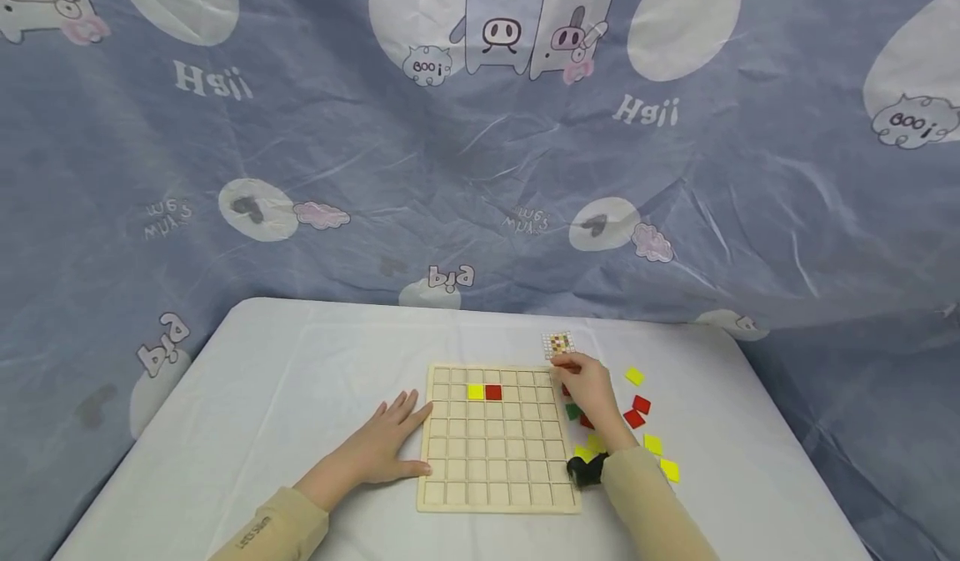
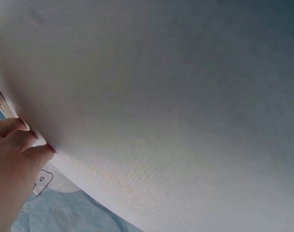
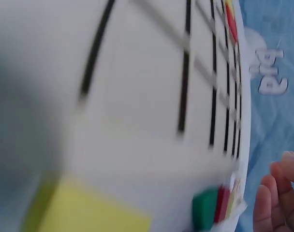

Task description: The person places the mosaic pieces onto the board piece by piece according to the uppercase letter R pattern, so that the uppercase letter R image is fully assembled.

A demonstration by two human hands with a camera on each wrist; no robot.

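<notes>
A pale wooden grid board (image 1: 487, 448) lies on the white table, with a yellow tile (image 1: 476, 392) and a red tile (image 1: 493, 393) side by side in its second row. My left hand (image 1: 386, 440) rests flat with spread fingers, thumb and forefinger touching the board's left edge. Near the board's top right corner is my right hand (image 1: 588, 390), its fingers lightly bent beside a small pattern card (image 1: 558, 343). Thumb and fingertips come close together in the right wrist view, where the right hand (image 3: 282, 193) shows nothing between them.
Loose tiles lie right of the board, among them a red tile (image 1: 633, 418), a green tile (image 1: 573, 411) and a yellow tile (image 1: 670, 470); the right forearm covers some. A patterned blue cloth (image 1: 480, 169) hangs behind the table. A black camera (image 1: 587, 469) sits at the right wrist.
</notes>
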